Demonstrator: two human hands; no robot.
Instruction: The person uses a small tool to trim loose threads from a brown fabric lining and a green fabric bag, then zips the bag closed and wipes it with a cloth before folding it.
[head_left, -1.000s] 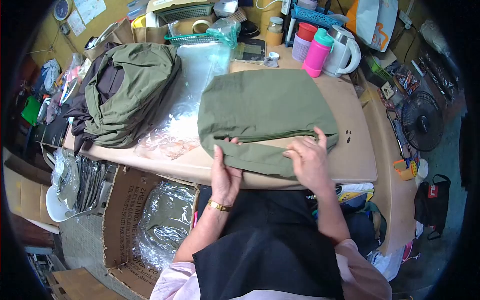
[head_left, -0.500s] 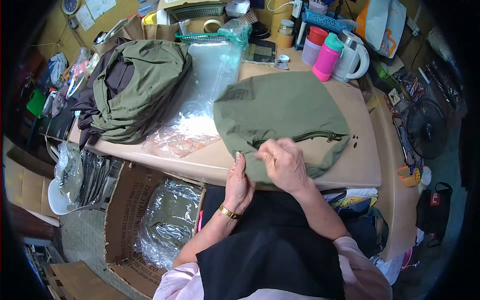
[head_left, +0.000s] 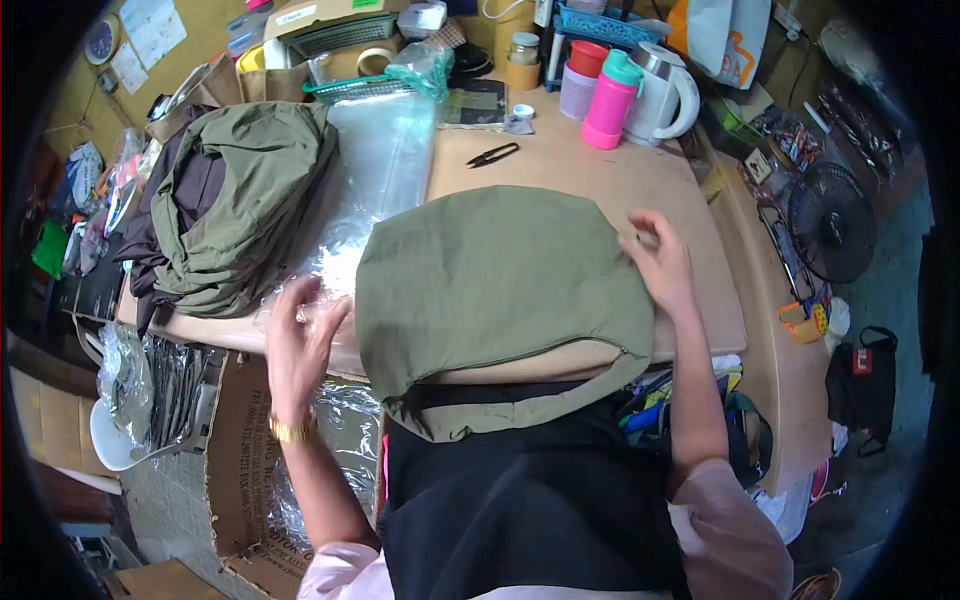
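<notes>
An olive green cloth shoulder bag (head_left: 490,275) lies flat in front of me, its zip and strap side toward my body. The strap (head_left: 520,412) hangs over the table's front edge onto my black apron. Off the bag's left side is my left hand (head_left: 300,345), fingers apart and bent, over the end of the clear plastic sleeves (head_left: 365,190). My right hand (head_left: 662,265) is at the bag's upper right edge with loosely curled fingers, holding nothing. Beyond the bag, a pair of black thread snips (head_left: 492,155) lies on the table.
A heap of olive and dark cloth bags (head_left: 235,200) sits at the left. A pink bottle (head_left: 612,100) and an electric kettle (head_left: 660,95) stand at the back right. Below the table's left edge is an open cardboard box (head_left: 235,470) with plastic-wrapped goods. A fan (head_left: 832,220) stands at the right.
Both hands have let go of the bag and moved apart. The bag has come nearer to me and lies turned and flatter, its strap over the edge. The snips now show.
</notes>
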